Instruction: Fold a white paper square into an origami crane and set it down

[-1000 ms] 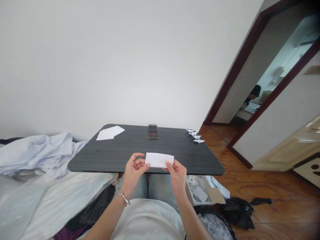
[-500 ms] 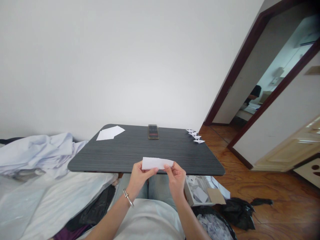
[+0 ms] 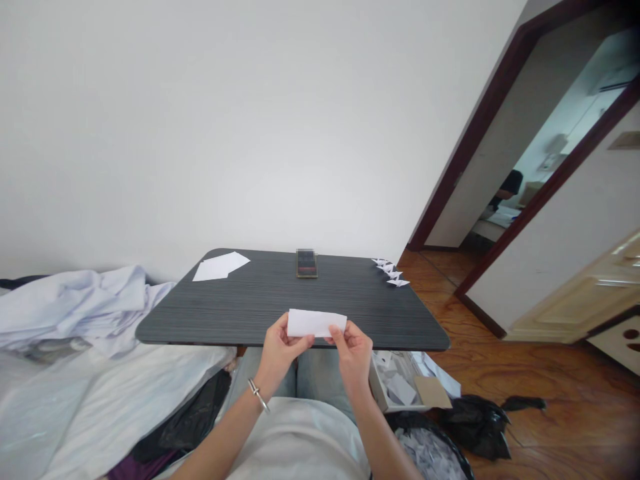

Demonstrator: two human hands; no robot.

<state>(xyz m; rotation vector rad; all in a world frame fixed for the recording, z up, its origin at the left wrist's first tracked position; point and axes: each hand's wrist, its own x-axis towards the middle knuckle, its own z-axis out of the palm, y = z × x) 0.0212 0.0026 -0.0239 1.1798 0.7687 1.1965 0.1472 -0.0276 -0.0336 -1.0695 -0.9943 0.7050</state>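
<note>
A white piece of paper [image 3: 316,323], seemingly folded into a wide strip, is held above the front edge of the dark table [image 3: 280,300]. My left hand [image 3: 280,343] pinches its left end, thumb along the lower edge. At the right end my right hand [image 3: 353,347] grips it between thumb and bent fingers. Flat white sheets [image 3: 220,266] lie at the table's back left. Several small folded paper shapes [image 3: 390,272] with pointed tips stand in a row at the back right.
A phone [image 3: 307,263] lies at the table's back middle. Right of my legs are a box [image 3: 385,393] with papers, a black-lined bin [image 3: 430,453] of paper scraps and a black bag [image 3: 477,423]. White cloth [image 3: 90,303] is heaped on the left.
The paper has risen slightly and tilted, so more of its face shows. Both hands keep their grip on its ends, nearly in the same place.
</note>
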